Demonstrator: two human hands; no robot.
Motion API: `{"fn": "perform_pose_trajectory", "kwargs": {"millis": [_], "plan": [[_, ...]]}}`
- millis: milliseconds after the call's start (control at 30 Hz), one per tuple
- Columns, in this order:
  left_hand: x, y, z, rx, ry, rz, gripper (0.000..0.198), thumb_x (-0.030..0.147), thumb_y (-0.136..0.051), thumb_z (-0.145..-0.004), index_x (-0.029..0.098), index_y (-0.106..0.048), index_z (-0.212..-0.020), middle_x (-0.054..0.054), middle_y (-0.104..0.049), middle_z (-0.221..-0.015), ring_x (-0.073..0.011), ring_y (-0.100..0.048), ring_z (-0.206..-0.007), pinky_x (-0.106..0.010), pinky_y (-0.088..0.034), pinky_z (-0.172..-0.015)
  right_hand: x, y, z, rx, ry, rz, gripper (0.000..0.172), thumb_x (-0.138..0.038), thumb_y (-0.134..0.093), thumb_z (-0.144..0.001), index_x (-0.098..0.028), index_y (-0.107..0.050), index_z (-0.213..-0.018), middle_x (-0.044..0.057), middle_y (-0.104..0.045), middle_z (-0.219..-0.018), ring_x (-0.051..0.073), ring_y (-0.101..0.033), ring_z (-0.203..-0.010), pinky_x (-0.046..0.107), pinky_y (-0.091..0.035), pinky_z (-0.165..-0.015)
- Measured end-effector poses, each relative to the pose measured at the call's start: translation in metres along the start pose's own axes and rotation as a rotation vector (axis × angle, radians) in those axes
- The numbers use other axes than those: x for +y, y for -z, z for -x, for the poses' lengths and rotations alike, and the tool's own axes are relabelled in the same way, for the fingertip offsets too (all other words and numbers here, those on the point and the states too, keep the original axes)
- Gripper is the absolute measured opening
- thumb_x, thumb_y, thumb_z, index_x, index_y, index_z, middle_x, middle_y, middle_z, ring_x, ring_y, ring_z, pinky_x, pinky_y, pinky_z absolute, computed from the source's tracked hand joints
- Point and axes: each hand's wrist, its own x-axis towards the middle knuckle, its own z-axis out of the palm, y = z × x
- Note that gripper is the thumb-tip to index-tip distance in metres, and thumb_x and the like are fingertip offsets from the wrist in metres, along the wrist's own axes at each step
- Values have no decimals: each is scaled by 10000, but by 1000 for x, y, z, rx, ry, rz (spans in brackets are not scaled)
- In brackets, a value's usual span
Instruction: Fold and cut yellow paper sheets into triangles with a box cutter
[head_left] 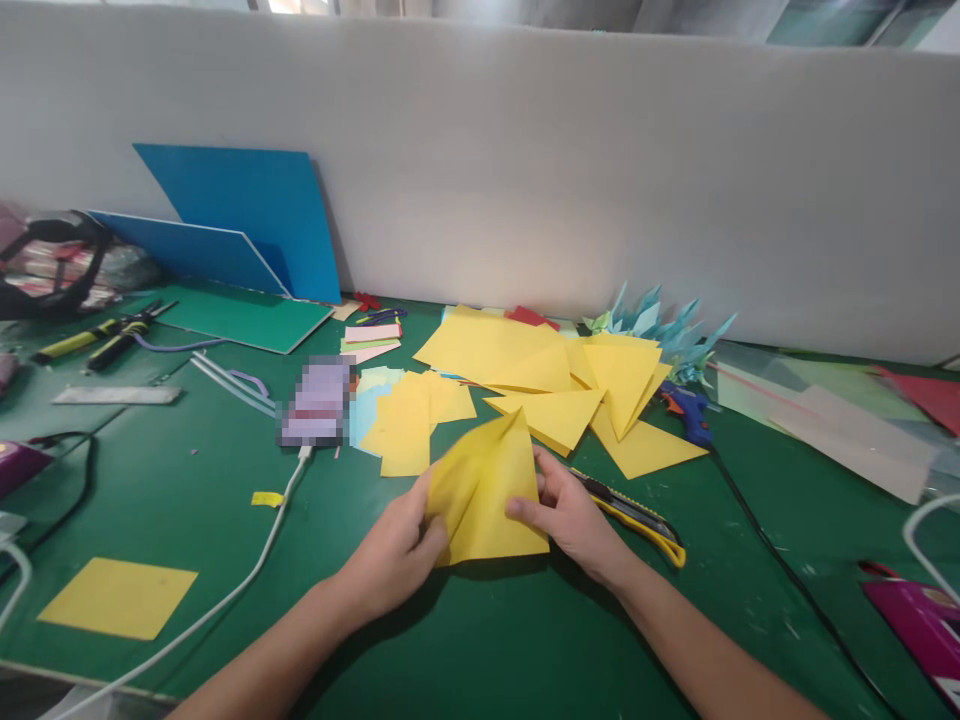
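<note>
A yellow paper sheet (495,500), bent and creased up to a point at its top, is held between both hands above the green table. My left hand (405,540) grips its left edge, thumb in front. My right hand (566,510) pinches its right edge, thumb on the front face and fingers partly hidden behind. Just beyond the sheet lie folded yellow papers (555,415) and a stack of larger yellow sheets (502,350). A yellow and black cutter knife (637,515) rests beside my right hand.
Left of centre, a phone (319,400) has a white cable (262,560) running toward the front edge. A blue glue gun (694,415) with a black cord lies right, near teal paper leaves (660,325). Pliers (120,335) and blue boards (255,210) are far left.
</note>
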Motion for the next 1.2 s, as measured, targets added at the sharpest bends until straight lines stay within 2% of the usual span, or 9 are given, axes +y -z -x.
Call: {"fn": "perform_pose_trajectory", "kwargs": {"millis": [100, 267, 367, 533, 733, 1200], "plan": [[-1, 0, -2, 54, 68, 103, 534, 211, -439, -787, 199, -427, -1321, -50, -657, -1122, -205, -634, -916, -296, -523, -780, 1, 1, 0, -44, 24, 8, 632, -373, -774, -682, -255, -441, -1206, 65, -675, -1087, 250, -670, -949, 414, -539, -836], [-8, -1, -7, 162, 167, 332, 515, 292, -613, -714, 183, -508, -1206, -100, -623, -1212, -287, -600, -1076, -386, -514, -867, 4, 2, 1, -81, 40, 31, 594, -377, -755, -708, -261, -459, -1209, 73, -642, -1168, 255, -646, -1014, 430, -519, -887], [-8, 0, -9, 175, 221, 466, 498, 291, -675, -664, 174, -538, -1129, -120, -637, -1192, -316, -608, -1072, -432, -519, -867, 3, 2, 2, -89, 37, 37, 575, -374, -746, -718, -255, -459, -1202, 79, -629, -1190, 253, -640, -1025, 431, -514, -899], [-1, 4, -11, 177, 234, 650, 526, 305, -727, -621, 176, -530, -1092, -125, -627, -1210, -328, -574, -1135, -439, -511, -891, 0, 2, 3, -72, 52, 63, 576, -359, -733, -733, -244, -440, -1215, 93, -600, -1232, 248, -626, -1052, 431, -510, -912], [0, 6, -12, 190, 255, 695, 550, 311, -761, -581, 175, -546, -1068, -125, -641, -1182, -335, -578, -1128, -451, -508, -893, 0, 2, 4, -81, 63, 90, 582, -370, -727, -738, -241, -441, -1229, 104, -590, -1245, 262, -614, -1074, 449, -499, -923], [-1, 6, -11, 193, 260, 671, 536, 325, -767, -593, 174, -545, -1057, -132, -627, -1206, -336, -568, -1142, -449, -497, -908, 2, 2, 4, -80, 56, 112, 572, -389, -727, -734, -251, -445, -1212, 93, -606, -1220, 254, -611, -1071, 420, -508, -895]]}}
